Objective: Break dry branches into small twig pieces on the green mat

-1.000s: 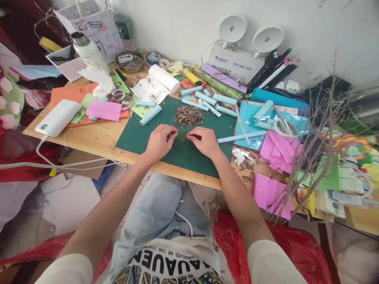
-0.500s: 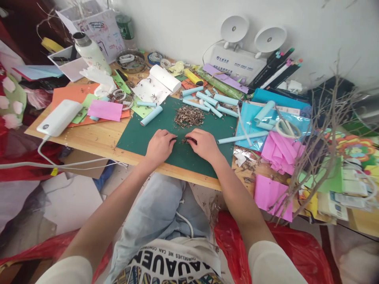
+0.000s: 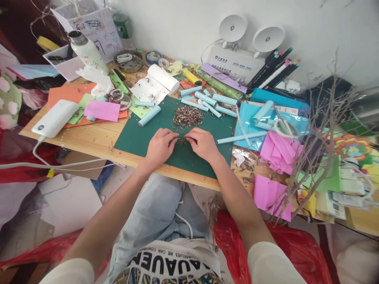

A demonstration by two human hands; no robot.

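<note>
My left hand [image 3: 162,146] and my right hand [image 3: 203,144] meet almost fingertip to fingertip low over a dark green cutting mat [image 3: 133,136]. Both are closed in a pinch. Some small brown twig bits [image 3: 182,141] show at the right fingertips and on the mat between the hands. What the left fingers pinch is too small to make out. Just beyond lies a heap of short brown twig pieces [image 3: 187,116]. Several light blue paper tubes [image 3: 209,98] lie behind it, and one tube [image 3: 149,116] rests to the left.
A long blue tube [image 3: 241,137] lies at the right over a blue plastic packet [image 3: 248,114], near scissors [image 3: 284,128]. Pink paper [image 3: 278,152] and upright bare branches [image 3: 321,157] crowd the right side. A white power bank [image 3: 55,118] and bottle [image 3: 89,53] stand left.
My hands have come slightly closer together, the left fingertips moving right. Dark bits at the fingertips show less than before. The whole view has shifted a little.
</note>
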